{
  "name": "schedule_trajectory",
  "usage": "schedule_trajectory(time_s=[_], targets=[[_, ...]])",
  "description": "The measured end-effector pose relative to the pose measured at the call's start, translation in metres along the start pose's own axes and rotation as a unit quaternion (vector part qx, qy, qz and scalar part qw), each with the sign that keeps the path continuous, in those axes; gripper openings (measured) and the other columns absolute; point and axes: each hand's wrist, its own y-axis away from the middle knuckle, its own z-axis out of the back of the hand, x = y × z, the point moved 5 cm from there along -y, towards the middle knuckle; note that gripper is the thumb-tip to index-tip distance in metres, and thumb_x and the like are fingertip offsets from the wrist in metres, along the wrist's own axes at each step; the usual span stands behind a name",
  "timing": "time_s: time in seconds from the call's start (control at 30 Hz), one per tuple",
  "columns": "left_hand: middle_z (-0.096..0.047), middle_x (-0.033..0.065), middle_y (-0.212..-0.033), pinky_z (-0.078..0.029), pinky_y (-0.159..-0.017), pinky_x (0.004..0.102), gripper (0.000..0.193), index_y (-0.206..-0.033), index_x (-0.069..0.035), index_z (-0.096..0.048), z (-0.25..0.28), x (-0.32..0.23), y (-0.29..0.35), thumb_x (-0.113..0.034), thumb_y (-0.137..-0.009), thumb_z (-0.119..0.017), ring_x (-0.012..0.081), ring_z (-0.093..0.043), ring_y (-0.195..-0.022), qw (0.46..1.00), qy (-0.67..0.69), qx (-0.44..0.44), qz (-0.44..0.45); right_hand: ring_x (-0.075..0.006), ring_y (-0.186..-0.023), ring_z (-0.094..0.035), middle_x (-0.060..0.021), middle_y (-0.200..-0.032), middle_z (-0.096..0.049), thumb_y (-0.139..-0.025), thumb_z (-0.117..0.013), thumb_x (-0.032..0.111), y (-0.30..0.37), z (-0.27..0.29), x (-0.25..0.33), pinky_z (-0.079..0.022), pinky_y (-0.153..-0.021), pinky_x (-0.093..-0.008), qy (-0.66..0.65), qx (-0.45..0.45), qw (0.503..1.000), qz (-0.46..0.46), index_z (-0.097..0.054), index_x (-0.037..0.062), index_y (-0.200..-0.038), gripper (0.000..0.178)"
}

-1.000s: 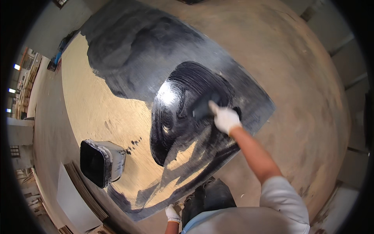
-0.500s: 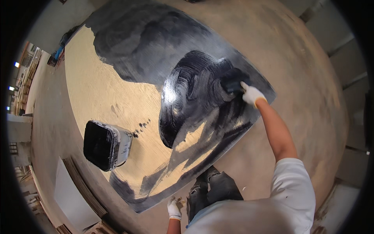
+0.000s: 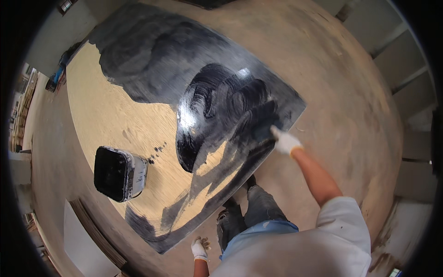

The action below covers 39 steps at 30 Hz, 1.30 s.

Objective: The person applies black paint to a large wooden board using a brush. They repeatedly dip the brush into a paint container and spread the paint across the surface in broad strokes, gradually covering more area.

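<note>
A large wooden panel (image 3: 129, 120) lies below me, its far half and right side covered in wet black coating with curved, bristle-like streaks. My right hand (image 3: 284, 141), in a white glove, is closed on a dark wide brush (image 3: 265, 130); motion blurs it against the coating by the panel's right edge. Low beside my leg hangs my left hand (image 3: 200, 248), gloved too, fingers loosely apart and nothing in them. On the bare part at left stands a square bucket (image 3: 138, 173) of black coating, its outside smeared.
Black drips (image 3: 158, 152) dot the wood beside the bucket. Stacked boards (image 3: 94, 235) lie on the floor at the lower left. At the far left corner sits something blue and dark (image 3: 56, 76). My legs (image 3: 258, 205) stand close to the panel's near edge.
My right hand has swept the brush nearer to me along the panel's right side, spreading black coating over that area. My left hand stays low by my leg.
</note>
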Motion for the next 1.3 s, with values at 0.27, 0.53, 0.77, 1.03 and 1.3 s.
schedule_trajectory(time_s=[0.27, 0.53, 0.77, 1.03, 1.3], targets=[[-0.074, 0.0247, -0.103, -0.048, -0.044, 0.0470, 0.036, -0.128, -0.003, -0.054, -0.060, 0.066, -0.003, -0.029, -0.103, -0.049, 0.0404, -0.074, -0.072, 0.974, -0.133, -0.035, 0.180, -0.0434, -0.114, -0.068, -0.0235, -0.125, -0.070, -0.094, -0.049, 0.010, -0.065, 0.058, -0.022, -0.054, -0.094, -0.0500, -0.015, 0.001, 1.000, 0.008, -0.041, 0.0259, -0.159, 0.068], [-0.073, 0.0176, -0.088, -0.051, -0.048, 0.0407, 0.036, -0.111, 0.000, -0.065, -0.200, 0.056, 0.062, -0.033, -0.103, -0.052, 0.0288, -0.071, -0.066, 0.947, -0.321, 0.008, 0.004, -0.0390, -0.090, -0.074, -0.0232, -0.104, -0.074, -0.094, -0.046, 0.005, 0.029, -0.006, -0.014, -0.058, -0.080, -0.0518, 0.009, 0.189, 0.972, 0.136, -0.030, 0.0275, -0.166, 0.076], [-0.075, 0.0190, -0.107, -0.056, -0.054, 0.0373, 0.042, -0.125, 0.000, -0.066, -0.267, 0.022, 0.078, -0.033, -0.101, -0.056, 0.0293, -0.077, -0.079, 0.967, -0.249, -0.029, 0.038, -0.0388, -0.085, -0.074, -0.0218, -0.097, -0.074, -0.101, -0.050, 0.013, 0.022, 0.005, -0.065, -0.057, -0.077, -0.0510, -0.042, 0.170, 0.976, 0.126, -0.031, 0.0280, -0.165, 0.069], [-0.075, 0.0202, -0.113, -0.054, -0.051, 0.0353, 0.047, -0.131, 0.002, -0.063, -0.290, 0.013, 0.085, -0.034, -0.101, -0.056, 0.0271, -0.076, -0.079, 0.969, -0.245, -0.025, -0.007, -0.0380, -0.092, -0.076, -0.0222, -0.102, -0.076, -0.098, -0.050, 0.010, 0.044, -0.006, -0.034, -0.058, -0.080, -0.0511, 0.020, 0.211, 0.966, 0.151, -0.026, 0.0260, -0.167, 0.075], [-0.075, 0.0187, -0.111, -0.055, -0.052, 0.0371, 0.045, -0.131, 0.001, -0.063, -0.231, 0.114, 0.099, -0.032, -0.101, -0.057, 0.0296, -0.077, -0.078, 0.981, -0.187, -0.048, 0.018, -0.0429, -0.098, -0.073, -0.0264, -0.107, -0.074, -0.093, -0.048, 0.013, 0.067, -0.025, -0.036, -0.055, -0.089, -0.0533, 0.003, 0.184, 0.976, 0.115, -0.028, 0.0261, -0.166, 0.077]])
